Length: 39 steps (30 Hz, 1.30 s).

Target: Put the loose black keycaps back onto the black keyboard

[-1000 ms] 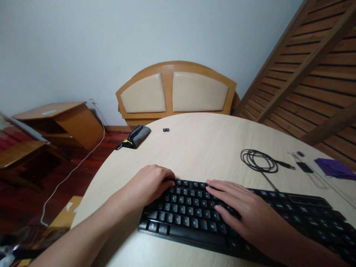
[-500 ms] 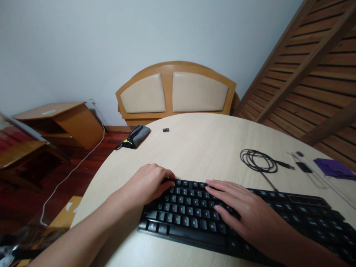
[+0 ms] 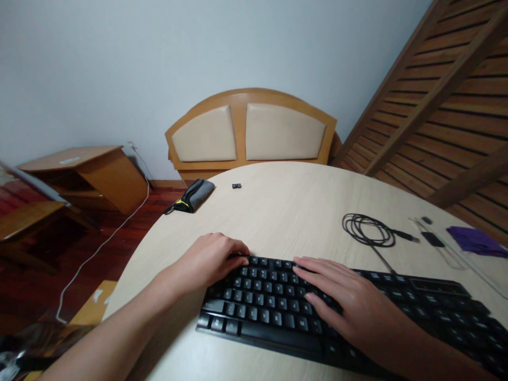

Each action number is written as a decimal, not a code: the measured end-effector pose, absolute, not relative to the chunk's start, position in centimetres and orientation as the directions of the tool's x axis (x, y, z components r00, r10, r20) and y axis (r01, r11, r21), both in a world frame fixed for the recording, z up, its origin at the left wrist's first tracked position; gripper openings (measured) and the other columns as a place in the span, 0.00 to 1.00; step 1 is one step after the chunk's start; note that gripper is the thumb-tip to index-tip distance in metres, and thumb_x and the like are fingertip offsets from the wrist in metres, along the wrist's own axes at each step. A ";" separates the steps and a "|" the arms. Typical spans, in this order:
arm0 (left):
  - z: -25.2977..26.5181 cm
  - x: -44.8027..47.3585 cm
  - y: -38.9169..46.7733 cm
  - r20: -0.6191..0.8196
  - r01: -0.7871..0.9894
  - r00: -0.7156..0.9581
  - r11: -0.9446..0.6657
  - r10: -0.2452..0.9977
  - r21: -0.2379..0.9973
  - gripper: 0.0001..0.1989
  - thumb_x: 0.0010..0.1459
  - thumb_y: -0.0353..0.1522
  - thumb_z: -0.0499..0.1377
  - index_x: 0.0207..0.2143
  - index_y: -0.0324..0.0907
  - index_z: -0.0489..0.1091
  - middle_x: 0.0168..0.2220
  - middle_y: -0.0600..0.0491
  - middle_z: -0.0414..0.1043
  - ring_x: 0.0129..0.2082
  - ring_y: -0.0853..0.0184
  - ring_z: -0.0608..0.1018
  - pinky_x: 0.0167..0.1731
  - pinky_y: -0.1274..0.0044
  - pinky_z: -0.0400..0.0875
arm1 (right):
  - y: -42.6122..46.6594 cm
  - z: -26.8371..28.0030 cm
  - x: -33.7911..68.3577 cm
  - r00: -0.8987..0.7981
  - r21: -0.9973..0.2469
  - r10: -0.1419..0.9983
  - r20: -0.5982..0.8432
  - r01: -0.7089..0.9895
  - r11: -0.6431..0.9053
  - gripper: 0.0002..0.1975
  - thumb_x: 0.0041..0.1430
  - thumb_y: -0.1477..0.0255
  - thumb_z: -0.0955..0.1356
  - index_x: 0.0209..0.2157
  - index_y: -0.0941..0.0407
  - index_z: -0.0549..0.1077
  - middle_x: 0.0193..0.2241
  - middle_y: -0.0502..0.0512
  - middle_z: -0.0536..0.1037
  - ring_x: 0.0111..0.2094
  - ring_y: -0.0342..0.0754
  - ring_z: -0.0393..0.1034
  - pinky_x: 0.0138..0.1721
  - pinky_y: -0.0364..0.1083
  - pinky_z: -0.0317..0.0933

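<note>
A black keyboard (image 3: 278, 301) lies on the pale round table, running off to the right. My left hand (image 3: 214, 259) is at its upper left corner, thumb and index finger closed on the top edge by the first keys. Whether a single key is between those fingertips is hidden. My right hand (image 3: 349, 296) lies across the keyboard's middle, palm down, fingers stretched out and resting on the keys. Two small black keycaps (image 3: 236, 186) sit side by side farther back on the table.
A coiled black USB cable (image 3: 369, 230) lies behind the keyboard. To its right are a black-handled wire tool (image 3: 432, 239), a folded purple cloth (image 3: 476, 241) and a white cord. A grey and black pouch (image 3: 192, 197) rests at the table's left edge (image 3: 137, 259).
</note>
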State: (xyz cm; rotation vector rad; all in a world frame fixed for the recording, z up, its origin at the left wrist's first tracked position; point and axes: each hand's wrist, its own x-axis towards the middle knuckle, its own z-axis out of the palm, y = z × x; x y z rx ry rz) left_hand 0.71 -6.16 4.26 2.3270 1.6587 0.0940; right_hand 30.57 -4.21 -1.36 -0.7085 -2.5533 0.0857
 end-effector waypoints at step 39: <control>-1.0 -5.0 9.6 0.241 0.983 0.143 -0.166 0.960 0.076 0.27 0.65 0.31 0.53 0.66 0.35 0.58 0.68 0.42 0.58 0.69 0.54 0.56 0.66 0.66 0.52 | -4.5 -0.7 30.4 -0.742 -0.273 0.542 0.395 0.468 0.840 0.18 0.65 0.74 0.64 0.54 0.56 0.76 0.55 0.59 0.77 0.55 0.55 0.73 0.55 0.57 0.70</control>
